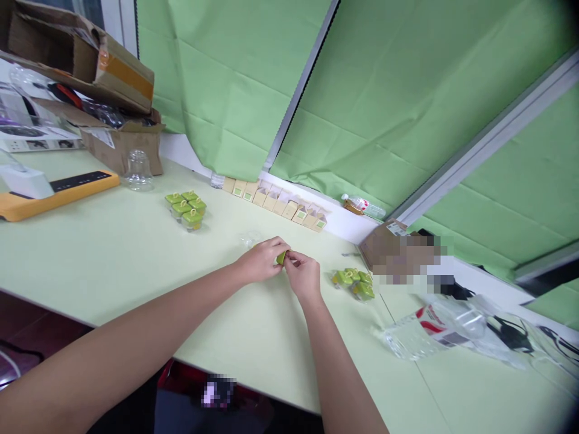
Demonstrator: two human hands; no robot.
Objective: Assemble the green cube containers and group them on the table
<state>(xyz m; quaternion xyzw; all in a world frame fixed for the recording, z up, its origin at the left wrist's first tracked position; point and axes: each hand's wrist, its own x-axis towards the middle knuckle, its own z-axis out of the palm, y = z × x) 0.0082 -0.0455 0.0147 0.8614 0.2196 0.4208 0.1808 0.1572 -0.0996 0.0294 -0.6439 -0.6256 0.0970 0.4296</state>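
Over the middle of the pale table [217,265], my left hand [265,259] and my right hand [304,274] meet around a small green-lidded container [281,258]. Fingers of both are closed on it and hide most of its body. Just behind my left hand lies a crumpled piece of clear plastic [250,239]. A group of similar small clear containers with green lids and yellowish loops [185,208] stands to the left. To the right of my hands is another such group [355,282].
Small beige boxes [275,201] line the wall under green blinds [235,72]. Cardboard boxes [122,144], a clear jar [139,172] and an orange power strip [81,187] stand at left. A large plastic bottle [434,328] lies at right, near a carton [384,244].
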